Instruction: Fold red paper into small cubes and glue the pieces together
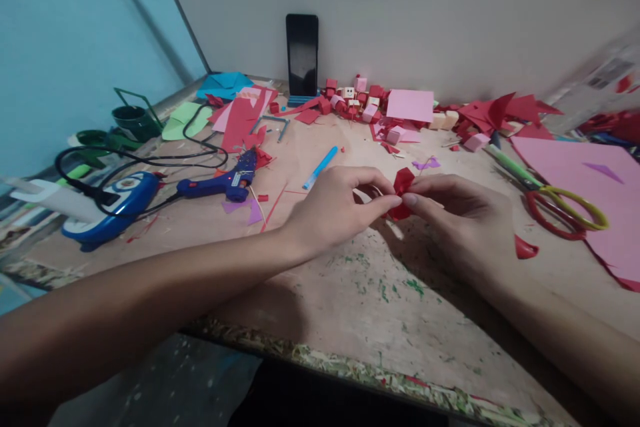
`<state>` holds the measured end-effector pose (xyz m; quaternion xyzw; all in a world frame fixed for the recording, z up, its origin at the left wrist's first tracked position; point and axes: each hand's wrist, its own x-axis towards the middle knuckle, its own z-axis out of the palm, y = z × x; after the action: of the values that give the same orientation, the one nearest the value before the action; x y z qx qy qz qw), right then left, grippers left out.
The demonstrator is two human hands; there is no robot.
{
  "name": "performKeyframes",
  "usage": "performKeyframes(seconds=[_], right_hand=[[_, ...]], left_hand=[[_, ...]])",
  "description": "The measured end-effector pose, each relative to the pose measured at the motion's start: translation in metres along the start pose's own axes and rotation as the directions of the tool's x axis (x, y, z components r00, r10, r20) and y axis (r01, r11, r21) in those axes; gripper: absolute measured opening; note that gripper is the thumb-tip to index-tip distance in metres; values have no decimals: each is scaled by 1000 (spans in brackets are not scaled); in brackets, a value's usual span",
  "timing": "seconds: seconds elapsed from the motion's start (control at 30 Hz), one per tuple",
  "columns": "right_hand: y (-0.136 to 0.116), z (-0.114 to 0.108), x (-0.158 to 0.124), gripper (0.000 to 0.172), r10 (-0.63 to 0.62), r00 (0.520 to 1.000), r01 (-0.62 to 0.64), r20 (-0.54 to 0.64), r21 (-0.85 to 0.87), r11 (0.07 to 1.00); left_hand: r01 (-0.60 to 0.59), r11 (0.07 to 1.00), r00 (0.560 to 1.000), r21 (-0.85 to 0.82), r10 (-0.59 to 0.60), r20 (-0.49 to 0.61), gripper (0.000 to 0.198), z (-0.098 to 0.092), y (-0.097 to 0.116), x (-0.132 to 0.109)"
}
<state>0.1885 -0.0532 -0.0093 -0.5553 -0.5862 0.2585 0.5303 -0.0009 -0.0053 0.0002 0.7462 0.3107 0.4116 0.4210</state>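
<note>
Between both hands is a small folded red paper piece, partly covered by the fingertips. My left hand pinches its left side between thumb and forefinger. On the other side my right hand grips it with the thumb and fingers pressed together. The piece is held a little above the wooden table. A blue pen-like stick lies just beyond my left hand. By my right wrist is a loose red scrap.
Scissors lie at right beside pink paper. A blue glue gun is at left, corded to a blue power strip. A dark phone leans on the wall near several small pink and red cubes.
</note>
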Motion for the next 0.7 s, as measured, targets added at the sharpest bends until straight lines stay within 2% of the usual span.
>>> performKeyframes(seconds=[0.13,0.3,0.4,0.53,0.6,0.7], right_hand=[[1,1,1,12,17,999,-15,-52,21,1000],[3,1,1,14,9,999,-8,-35,38,999],[3,1,1,13,-15,999,17,-40,43,999],[-1,3,-1,14,-47,998,49,-47,51,998],[-2,4,-2,15,-37,999,39,-32,56,998],[-1,4,-3,17,23,1000,-24,16,104,994]], left_hand=[[-25,1000,1000,5,25,15,6,0,2,-1],[-14,1000,1000,3,14,21,7,1,2,-2],[-26,998,1000,-50,25,-16,9,3,-2,-2],[-34,988,999,-149,35,5,30,4,-4,-4],[-48,992,998,-116,51,24,39,4,-3,-5],[-90,995,995,-43,92,36,37,5,-3,-6]])
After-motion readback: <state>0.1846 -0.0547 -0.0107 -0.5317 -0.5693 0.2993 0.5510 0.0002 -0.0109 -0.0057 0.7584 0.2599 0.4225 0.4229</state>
